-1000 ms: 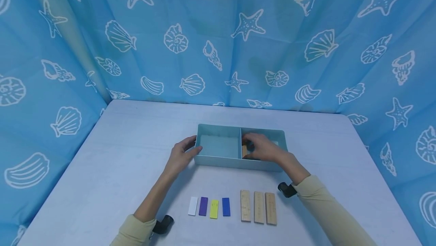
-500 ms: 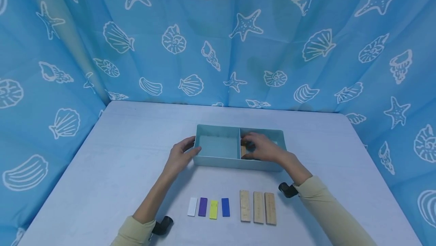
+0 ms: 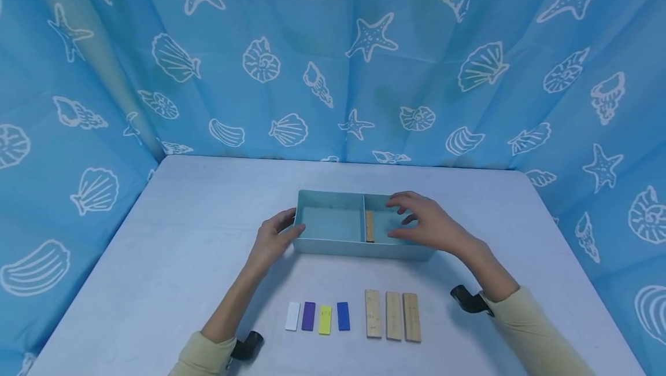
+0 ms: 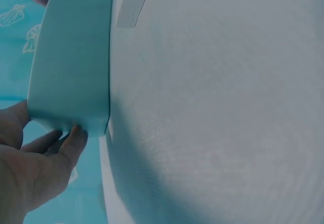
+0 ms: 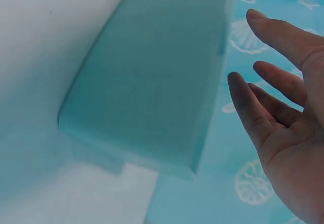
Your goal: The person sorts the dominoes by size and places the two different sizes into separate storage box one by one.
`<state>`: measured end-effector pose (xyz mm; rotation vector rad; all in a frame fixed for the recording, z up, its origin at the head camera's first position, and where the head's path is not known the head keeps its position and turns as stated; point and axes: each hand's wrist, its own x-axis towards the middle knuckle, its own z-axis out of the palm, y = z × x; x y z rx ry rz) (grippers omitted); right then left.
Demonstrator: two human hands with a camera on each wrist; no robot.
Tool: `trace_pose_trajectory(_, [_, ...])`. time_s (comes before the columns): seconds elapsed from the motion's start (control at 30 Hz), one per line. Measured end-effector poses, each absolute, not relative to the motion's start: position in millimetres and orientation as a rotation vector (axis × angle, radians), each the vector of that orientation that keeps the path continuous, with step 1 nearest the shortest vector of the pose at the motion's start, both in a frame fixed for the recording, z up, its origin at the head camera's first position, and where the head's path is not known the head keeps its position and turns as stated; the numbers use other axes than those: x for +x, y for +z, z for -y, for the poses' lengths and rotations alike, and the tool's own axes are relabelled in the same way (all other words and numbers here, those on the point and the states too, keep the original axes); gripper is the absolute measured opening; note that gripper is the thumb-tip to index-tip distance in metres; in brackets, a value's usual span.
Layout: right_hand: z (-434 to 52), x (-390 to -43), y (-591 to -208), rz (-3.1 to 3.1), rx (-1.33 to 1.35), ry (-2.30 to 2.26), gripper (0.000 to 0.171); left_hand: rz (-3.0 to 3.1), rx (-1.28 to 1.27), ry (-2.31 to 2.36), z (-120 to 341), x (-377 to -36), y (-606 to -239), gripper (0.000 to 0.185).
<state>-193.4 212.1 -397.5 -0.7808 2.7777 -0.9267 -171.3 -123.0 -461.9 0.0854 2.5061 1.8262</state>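
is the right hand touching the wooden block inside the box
Apart: the head view shows box floor between the right hand and the wooden block.

Four planks point(image 3: 393, 316), four tiles point(image 3: 308, 316), one box point(image 3: 333, 246)

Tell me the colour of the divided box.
The divided box is a muted blue-green, showing best in the head view.

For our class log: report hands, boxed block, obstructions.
Left hand holds left end of box. Right hand empty, over right compartment. Wooden block inside, beside divider. Nothing lying on it.
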Motion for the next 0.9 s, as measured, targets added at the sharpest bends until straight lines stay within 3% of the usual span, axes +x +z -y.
trace_pose_trajectory(0.43, [-261,-138,-366,-2.953,-0.713,-0.867,0.063,-2.522,0.084,1.795,122,-170,-458,0.053])
trace_pose_trajectory(0.9, [-274,-78,-384,-2.837,-0.545,-0.901,0.074,-2.541,0.068,1.764,122,-170,-459,0.053])
